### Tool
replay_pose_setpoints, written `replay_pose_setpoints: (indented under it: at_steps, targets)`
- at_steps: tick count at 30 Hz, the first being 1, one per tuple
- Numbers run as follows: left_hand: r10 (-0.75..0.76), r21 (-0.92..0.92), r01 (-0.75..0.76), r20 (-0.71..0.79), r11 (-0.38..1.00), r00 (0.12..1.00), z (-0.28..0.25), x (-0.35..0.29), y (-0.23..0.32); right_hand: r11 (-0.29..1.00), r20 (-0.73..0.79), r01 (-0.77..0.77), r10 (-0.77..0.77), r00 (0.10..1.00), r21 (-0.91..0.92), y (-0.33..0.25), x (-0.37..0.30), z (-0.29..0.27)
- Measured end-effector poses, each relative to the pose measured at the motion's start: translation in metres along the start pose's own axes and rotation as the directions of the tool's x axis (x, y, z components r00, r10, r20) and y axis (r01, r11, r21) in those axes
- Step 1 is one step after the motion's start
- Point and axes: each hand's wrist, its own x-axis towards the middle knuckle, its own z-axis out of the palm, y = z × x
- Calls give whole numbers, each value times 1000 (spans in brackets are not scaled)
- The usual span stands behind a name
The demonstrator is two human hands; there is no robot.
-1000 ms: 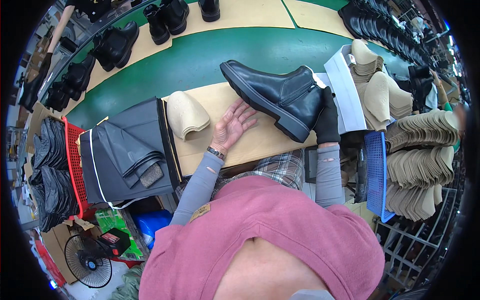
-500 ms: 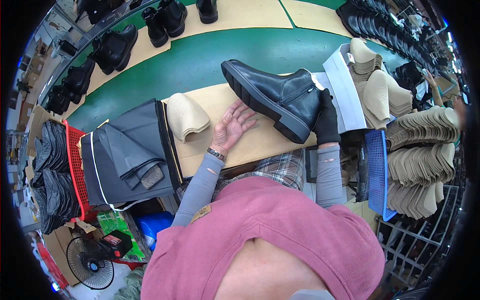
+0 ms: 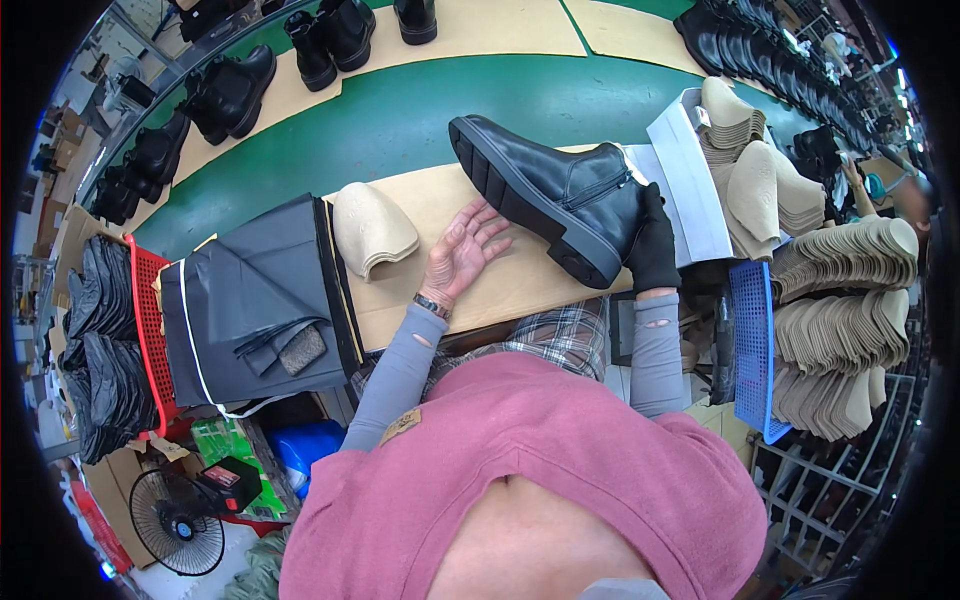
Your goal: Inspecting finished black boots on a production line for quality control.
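A black ankle boot (image 3: 560, 195) with a side zip and thick sole is tilted above the cardboard-covered bench in front of me. My right hand (image 3: 655, 240), in a black glove, grips it at the shaft and heel end. My left hand (image 3: 462, 252) is bare, palm up with fingers spread, beside the boot's sole and holding nothing. To its left a short stack of curved beige card inserts (image 3: 372, 228) lies on the cardboard sheet (image 3: 400, 300). A pile of black wrapping sheets (image 3: 250, 290), strapped with a white band, sits farther left.
An open white box (image 3: 690, 180) and more beige inserts (image 3: 755, 190) stand at the right, above a blue basket (image 3: 755, 350) of inserts. A red basket (image 3: 152, 330) is at left. Black boots (image 3: 230, 95) line the far green conveyor (image 3: 400, 110). A fan (image 3: 178, 522) stands low left.
The boot has shifted very slightly to the right in my right hand. My left hand stays nearly still, palm up. At the far right, a co-worker's arm has moved.
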Motion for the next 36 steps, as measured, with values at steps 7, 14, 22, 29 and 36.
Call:
replay_pose_setpoints:
  at_steps: [7,14,22,29,36]
  targets:
    - [-1,-1,1,4,1000,1000,2,0,0,999,56,38,-39,998,19,-1,2,1]
    - [-2,4,2,0,1000,1000,2,0,1,996,20,93,-93,995,-1,-8,-10,23]
    - [2,44,-1,-19,999,1000,6,0,0,989,29,151,-151,988,10,-9,-13,30]
    - [36,132,-32,-23,991,999,15,-1,0,960,75,263,-257,963,-92,-1,-19,37]
    - [79,202,-45,-166,978,983,30,4,-3,910,93,344,-331,939,-231,1,-39,62]
